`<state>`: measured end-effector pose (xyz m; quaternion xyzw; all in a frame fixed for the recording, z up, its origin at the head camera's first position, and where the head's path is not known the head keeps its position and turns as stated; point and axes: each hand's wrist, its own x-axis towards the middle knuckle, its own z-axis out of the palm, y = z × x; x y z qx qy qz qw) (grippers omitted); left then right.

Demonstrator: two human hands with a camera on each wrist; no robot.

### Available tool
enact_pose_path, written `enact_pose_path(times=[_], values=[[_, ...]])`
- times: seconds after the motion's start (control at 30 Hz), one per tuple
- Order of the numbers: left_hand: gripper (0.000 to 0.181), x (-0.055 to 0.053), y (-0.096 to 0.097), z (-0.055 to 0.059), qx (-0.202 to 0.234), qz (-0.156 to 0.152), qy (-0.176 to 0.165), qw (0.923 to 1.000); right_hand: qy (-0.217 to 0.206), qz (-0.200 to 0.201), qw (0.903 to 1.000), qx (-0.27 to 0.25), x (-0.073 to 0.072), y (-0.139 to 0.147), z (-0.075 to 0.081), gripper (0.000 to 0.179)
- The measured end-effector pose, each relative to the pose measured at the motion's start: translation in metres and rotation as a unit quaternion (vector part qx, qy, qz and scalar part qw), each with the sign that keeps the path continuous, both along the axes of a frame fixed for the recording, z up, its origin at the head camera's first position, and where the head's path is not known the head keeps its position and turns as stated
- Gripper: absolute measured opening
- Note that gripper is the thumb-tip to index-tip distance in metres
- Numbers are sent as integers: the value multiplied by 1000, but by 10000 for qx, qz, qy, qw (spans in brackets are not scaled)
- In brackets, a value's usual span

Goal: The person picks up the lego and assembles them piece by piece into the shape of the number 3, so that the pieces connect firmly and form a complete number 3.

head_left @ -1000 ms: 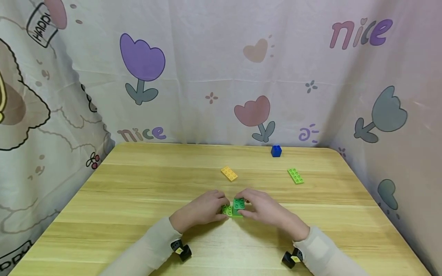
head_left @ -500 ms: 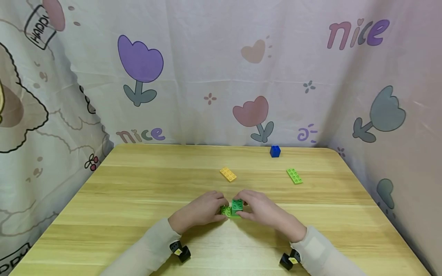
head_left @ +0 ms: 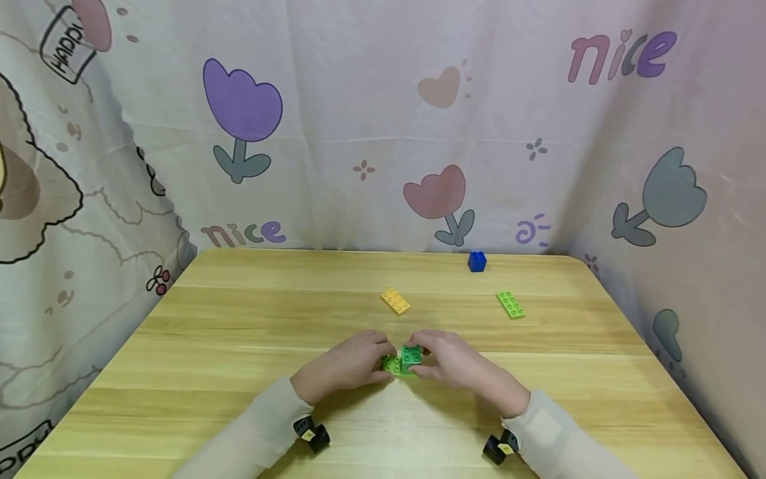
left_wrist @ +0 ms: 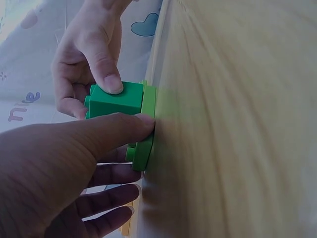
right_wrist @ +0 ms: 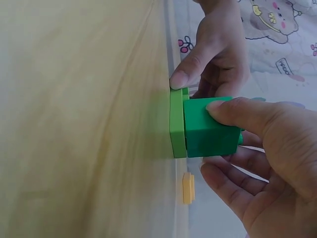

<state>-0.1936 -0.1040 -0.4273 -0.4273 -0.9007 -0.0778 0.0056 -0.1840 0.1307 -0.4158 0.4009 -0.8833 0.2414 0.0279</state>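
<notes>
Near the middle of the table, a dark green building brick (head_left: 411,359) stands on the right half of a light green flat building plate (head_left: 391,365). My left hand (head_left: 350,362) pinches the plate's left end, its thumb along the near edge in the left wrist view. With thumb and fingers, my right hand (head_left: 457,362) grips the brick (right_wrist: 210,134) on its near and far sides. A thin dark line runs between brick and plate (right_wrist: 177,126) in the right wrist view. Studs show on the plate's uncovered left half; fingers hide part of it.
Behind the hands lies a yellow flat plate (head_left: 395,302). Farther right is a second light green plate (head_left: 510,305), and a blue brick (head_left: 477,262) stands close to the back edge of the wooden table (head_left: 269,293). A printed curtain (head_left: 335,133) hangs behind the table and along its sides.
The head view shifts by a few pixels. Both hands keep their hold on the brick and plate, with no clear movement of either.
</notes>
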Motion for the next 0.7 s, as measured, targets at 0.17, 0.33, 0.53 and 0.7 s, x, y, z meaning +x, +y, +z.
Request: enact_pose_path(times=[0.17, 0.33, 0.53, 0.7], values=[[34, -1, -1, 0, -3, 30, -73, 10000, -169, -50, 9998, -137, 1, 0, 0, 32], [35, 0, -2, -1, 5, 85, -161, 9998, -455, -164, 9985, -266, 0, -2, -2, 33], [35, 1, -2, 0, 116, 91, -228, 9996, -693, -232, 9967, -355, 0, -2, -4, 32], [34, 1, -1, 2, 294, 80, -183, 9994, -772, -264, 9960, -355, -1, 0, -5, 31]])
